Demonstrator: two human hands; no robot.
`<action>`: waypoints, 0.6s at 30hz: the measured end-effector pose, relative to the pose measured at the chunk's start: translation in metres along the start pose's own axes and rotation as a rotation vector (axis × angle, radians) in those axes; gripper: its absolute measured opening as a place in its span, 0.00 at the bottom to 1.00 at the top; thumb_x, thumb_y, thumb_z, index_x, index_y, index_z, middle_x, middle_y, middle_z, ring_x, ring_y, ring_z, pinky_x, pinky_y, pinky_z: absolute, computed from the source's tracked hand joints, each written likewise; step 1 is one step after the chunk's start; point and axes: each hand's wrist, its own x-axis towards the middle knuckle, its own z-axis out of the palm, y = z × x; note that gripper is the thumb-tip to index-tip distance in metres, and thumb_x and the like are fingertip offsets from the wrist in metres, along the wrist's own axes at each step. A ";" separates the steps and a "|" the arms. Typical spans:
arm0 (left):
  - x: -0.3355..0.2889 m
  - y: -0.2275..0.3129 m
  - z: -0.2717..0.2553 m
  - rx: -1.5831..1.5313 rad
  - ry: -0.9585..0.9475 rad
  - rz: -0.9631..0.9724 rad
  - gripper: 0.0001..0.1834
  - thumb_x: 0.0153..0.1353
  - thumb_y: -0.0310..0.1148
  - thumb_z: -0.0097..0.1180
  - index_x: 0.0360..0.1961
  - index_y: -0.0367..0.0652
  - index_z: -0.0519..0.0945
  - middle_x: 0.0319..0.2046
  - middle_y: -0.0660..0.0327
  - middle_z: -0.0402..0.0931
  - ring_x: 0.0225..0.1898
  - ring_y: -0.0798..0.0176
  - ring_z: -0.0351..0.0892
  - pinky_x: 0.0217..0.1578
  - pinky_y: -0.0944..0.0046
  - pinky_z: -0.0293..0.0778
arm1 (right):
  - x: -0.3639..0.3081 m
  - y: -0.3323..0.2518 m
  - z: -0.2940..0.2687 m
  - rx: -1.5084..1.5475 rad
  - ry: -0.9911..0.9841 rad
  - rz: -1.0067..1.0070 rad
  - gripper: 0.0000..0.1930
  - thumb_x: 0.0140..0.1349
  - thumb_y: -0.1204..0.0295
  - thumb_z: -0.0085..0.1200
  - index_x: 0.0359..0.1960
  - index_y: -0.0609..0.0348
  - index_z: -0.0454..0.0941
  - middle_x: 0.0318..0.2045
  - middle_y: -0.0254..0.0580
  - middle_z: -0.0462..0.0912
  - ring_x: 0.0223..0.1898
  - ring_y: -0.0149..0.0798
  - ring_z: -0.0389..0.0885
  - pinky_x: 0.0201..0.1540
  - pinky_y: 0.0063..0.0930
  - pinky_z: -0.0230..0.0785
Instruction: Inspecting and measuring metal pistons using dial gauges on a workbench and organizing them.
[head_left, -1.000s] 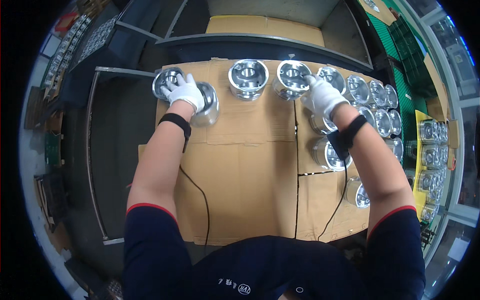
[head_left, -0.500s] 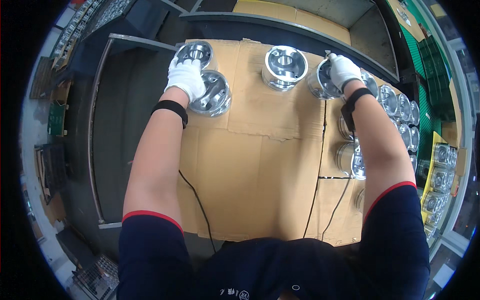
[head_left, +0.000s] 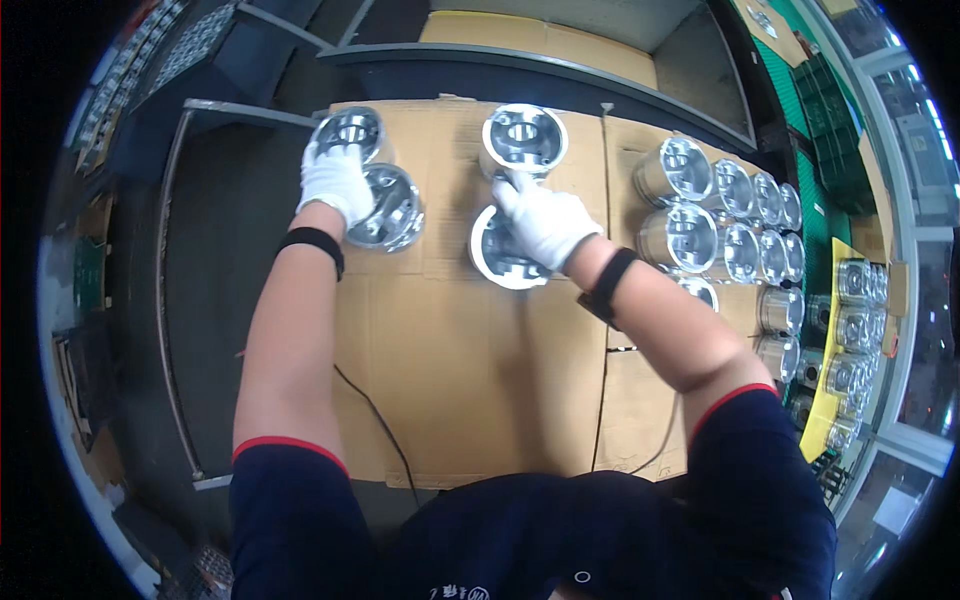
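We find our right hand (head_left: 545,225) closed over a shiny metal cup (head_left: 500,255) at the middle of the cardboard sheet (head_left: 470,370), just below a second cup (head_left: 523,140) by the far edge. Our left hand (head_left: 335,180) rests on two more cups (head_left: 385,210) at the far left corner; its grip we cannot tell. A cluster of like cups (head_left: 720,215) stands along the right edge.

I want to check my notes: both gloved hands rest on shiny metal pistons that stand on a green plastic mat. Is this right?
Not quite. The pistons stand on brown cardboard, not a green mat. The head view shows it. The rest holds: the left hand and right hand, both gloved, rest on pistons.
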 end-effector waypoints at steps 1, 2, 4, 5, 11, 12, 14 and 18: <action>-0.002 0.001 -0.003 0.015 0.021 -0.006 0.35 0.58 0.40 0.50 0.67 0.41 0.66 0.65 0.45 0.66 0.69 0.51 0.62 0.73 0.48 0.37 | 0.003 -0.006 -0.004 0.036 0.016 0.048 0.16 0.64 0.72 0.46 0.55 0.50 0.67 0.56 0.52 0.72 0.44 0.61 0.82 0.44 0.48 0.78; 0.002 0.001 -0.008 -0.008 -0.095 -0.018 0.33 0.58 0.40 0.50 0.66 0.42 0.67 0.63 0.44 0.68 0.69 0.50 0.62 0.73 0.47 0.38 | 0.007 -0.006 -0.003 0.026 0.056 0.068 0.18 0.64 0.73 0.46 0.56 0.50 0.66 0.57 0.53 0.71 0.43 0.61 0.82 0.44 0.49 0.78; 0.001 -0.002 -0.008 -0.042 -0.076 -0.026 0.31 0.56 0.40 0.53 0.61 0.40 0.71 0.59 0.43 0.71 0.67 0.45 0.64 0.72 0.47 0.42 | 0.013 -0.005 -0.002 0.052 0.148 0.133 0.21 0.63 0.74 0.46 0.59 0.49 0.63 0.59 0.55 0.69 0.44 0.61 0.83 0.44 0.50 0.78; 0.001 -0.001 -0.006 -0.038 -0.067 -0.031 0.31 0.56 0.40 0.53 0.61 0.40 0.71 0.59 0.43 0.71 0.67 0.45 0.63 0.72 0.47 0.42 | 0.015 -0.003 -0.001 0.085 0.198 0.184 0.23 0.62 0.75 0.46 0.60 0.50 0.62 0.61 0.57 0.68 0.44 0.61 0.83 0.44 0.50 0.78; 0.007 0.000 -0.004 -0.009 -0.046 -0.030 0.36 0.53 0.43 0.57 0.64 0.41 0.69 0.64 0.44 0.67 0.71 0.45 0.57 0.73 0.50 0.41 | 0.044 0.024 -0.006 0.113 -0.039 0.320 0.28 0.54 0.67 0.62 0.56 0.60 0.70 0.55 0.61 0.76 0.54 0.60 0.78 0.54 0.43 0.74; 0.007 0.000 -0.007 -0.009 -0.044 -0.021 0.36 0.53 0.43 0.57 0.64 0.41 0.69 0.64 0.44 0.67 0.71 0.45 0.57 0.73 0.50 0.41 | 0.049 0.025 -0.002 0.138 -0.040 0.335 0.28 0.52 0.68 0.63 0.55 0.61 0.71 0.53 0.61 0.77 0.54 0.59 0.78 0.54 0.43 0.74; 0.008 0.007 -0.019 -0.028 -0.171 -0.057 0.40 0.52 0.43 0.58 0.68 0.44 0.66 0.68 0.45 0.62 0.74 0.45 0.50 0.74 0.52 0.39 | 0.047 0.027 0.001 0.152 -0.065 0.364 0.27 0.48 0.69 0.67 0.52 0.61 0.73 0.51 0.61 0.78 0.54 0.58 0.79 0.53 0.41 0.74; -0.001 0.020 -0.040 -0.003 -0.225 -0.121 0.41 0.54 0.40 0.57 0.71 0.48 0.61 0.70 0.48 0.59 0.75 0.50 0.48 0.75 0.55 0.35 | -0.009 0.027 0.021 0.506 -0.115 0.368 0.23 0.52 0.71 0.64 0.50 0.62 0.74 0.50 0.60 0.79 0.50 0.57 0.81 0.49 0.45 0.75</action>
